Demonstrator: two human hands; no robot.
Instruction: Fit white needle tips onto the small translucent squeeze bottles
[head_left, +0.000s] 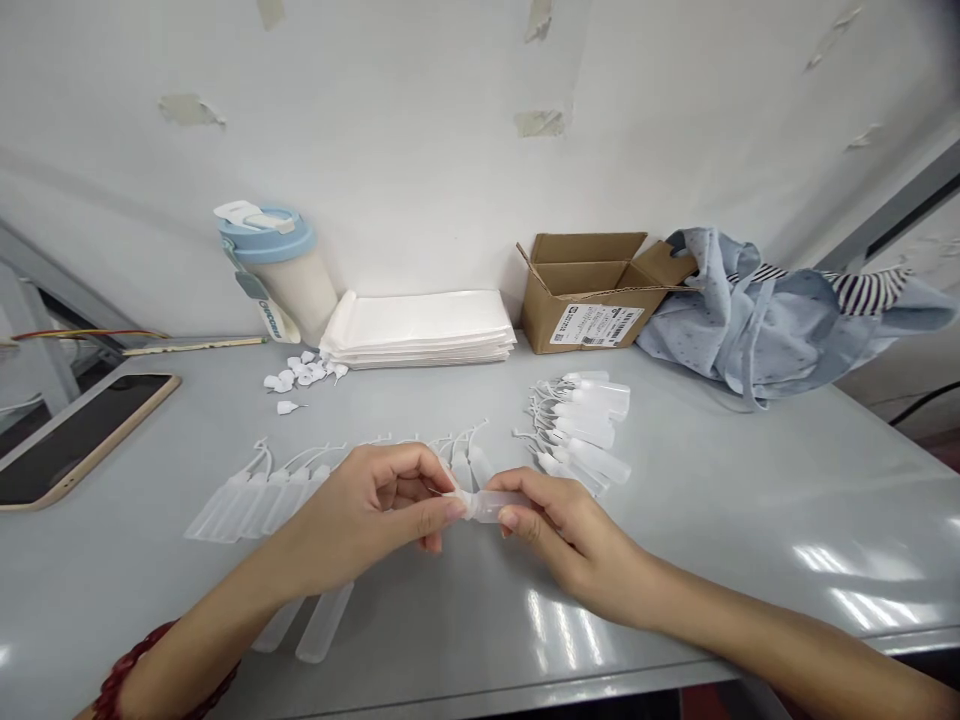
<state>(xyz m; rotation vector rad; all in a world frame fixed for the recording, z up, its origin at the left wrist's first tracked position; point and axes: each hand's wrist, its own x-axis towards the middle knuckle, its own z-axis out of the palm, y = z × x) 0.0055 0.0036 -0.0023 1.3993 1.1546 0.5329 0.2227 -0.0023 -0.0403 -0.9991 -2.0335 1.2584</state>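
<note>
Between my two hands lies a small translucent plastic bottle, held sideways over the table. My right hand pinches its body, while my left hand closes thumb and fingers around its neck and white cap end. The fingers partly hide that end. Behind my left hand runs a row of similar capped bottles with thin white strips at their tops. Two more bottles lie under my left forearm, their upper ends hidden. To the right is a pile of capped bottles.
Small white needle-tip caps lie near a stack of white packets. A blue-lidded tumbler, open cardboard box and blue cloth bag stand along the wall. A phone rests at left.
</note>
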